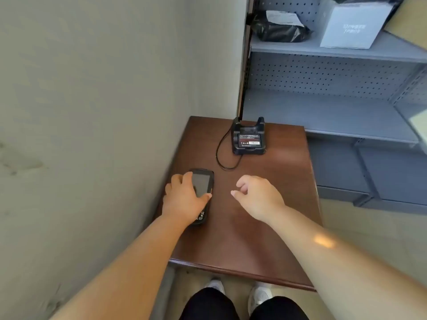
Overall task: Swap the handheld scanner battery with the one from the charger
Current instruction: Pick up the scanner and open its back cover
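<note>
A black handheld scanner lies screen up near the left edge of a small brown table. My left hand grips it around the middle, thumb on its right side. My right hand hovers above the table to the right of the scanner, fingers loosely curled, holding nothing. At the table's far edge stands a black charger cradle with a labelled battery sitting in its slot. A black cable loops from the cradle across the table.
A plain wall runs along the left. Grey metal shelving stands behind and right of the table, with a black bag and a white box on an upper shelf. My shoes show below the table's near edge.
</note>
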A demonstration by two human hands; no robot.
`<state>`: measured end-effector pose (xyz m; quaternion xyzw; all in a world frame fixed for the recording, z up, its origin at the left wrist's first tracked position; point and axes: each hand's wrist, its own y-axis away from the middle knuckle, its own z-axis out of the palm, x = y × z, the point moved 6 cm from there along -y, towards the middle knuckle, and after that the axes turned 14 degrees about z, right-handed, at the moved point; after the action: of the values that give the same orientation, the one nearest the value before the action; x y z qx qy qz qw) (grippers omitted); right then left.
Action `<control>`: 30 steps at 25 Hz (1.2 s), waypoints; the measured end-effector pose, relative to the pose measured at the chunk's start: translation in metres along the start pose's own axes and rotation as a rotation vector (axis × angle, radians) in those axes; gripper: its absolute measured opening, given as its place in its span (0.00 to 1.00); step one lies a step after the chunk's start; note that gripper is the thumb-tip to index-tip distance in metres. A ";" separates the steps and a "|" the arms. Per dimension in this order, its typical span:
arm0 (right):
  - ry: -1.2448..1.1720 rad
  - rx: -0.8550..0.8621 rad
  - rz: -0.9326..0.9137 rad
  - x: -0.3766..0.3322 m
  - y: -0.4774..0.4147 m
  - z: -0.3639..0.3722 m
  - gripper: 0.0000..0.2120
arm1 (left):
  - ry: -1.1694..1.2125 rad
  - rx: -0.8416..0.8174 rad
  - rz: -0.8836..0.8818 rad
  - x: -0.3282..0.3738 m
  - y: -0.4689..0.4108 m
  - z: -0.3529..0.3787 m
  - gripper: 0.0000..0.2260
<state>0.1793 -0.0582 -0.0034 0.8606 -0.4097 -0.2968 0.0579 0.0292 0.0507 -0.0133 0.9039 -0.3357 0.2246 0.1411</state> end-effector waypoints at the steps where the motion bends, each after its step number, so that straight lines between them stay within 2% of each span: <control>1: 0.007 -0.019 0.021 0.001 -0.002 0.005 0.14 | -0.031 -0.023 -0.045 -0.005 -0.002 0.005 0.38; 4: 0.018 -0.037 0.046 0.007 -0.006 0.018 0.15 | -0.068 -0.087 -0.147 -0.015 -0.002 0.020 0.47; 7: 0.002 -0.056 0.056 0.011 -0.009 0.027 0.15 | -0.120 -0.109 -0.170 -0.016 -0.003 0.032 0.52; 11: -0.012 -0.059 0.062 0.013 -0.007 0.029 0.15 | -0.156 -0.082 -0.169 -0.010 -0.005 0.034 0.49; 17: -0.055 -0.067 0.074 0.018 -0.003 0.023 0.15 | -0.052 -0.058 -0.199 -0.005 -0.002 0.029 0.46; 19: -0.083 -0.069 0.087 0.020 -0.001 0.021 0.15 | 0.097 -0.031 -0.207 -0.003 -0.002 0.029 0.45; 21: -0.127 -0.077 0.107 0.022 0.001 0.019 0.16 | 0.356 -0.007 -0.184 0.003 -0.003 0.029 0.39; 25: -0.304 -0.097 0.164 0.022 0.007 0.009 0.20 | 0.887 0.003 -0.100 0.036 -0.002 0.021 0.06; 26: -0.341 -0.101 0.173 0.020 0.009 0.006 0.22 | 0.970 -0.005 -0.085 0.045 -0.001 0.018 0.04; 30: -0.440 -0.081 0.164 0.017 0.013 -0.005 0.28 | 1.138 -0.020 -0.059 0.066 0.008 0.013 0.11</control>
<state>0.1821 -0.0800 -0.0027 0.7360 -0.4687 -0.4879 0.0257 0.0725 0.0037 0.0095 0.6479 -0.1836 0.6691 0.3143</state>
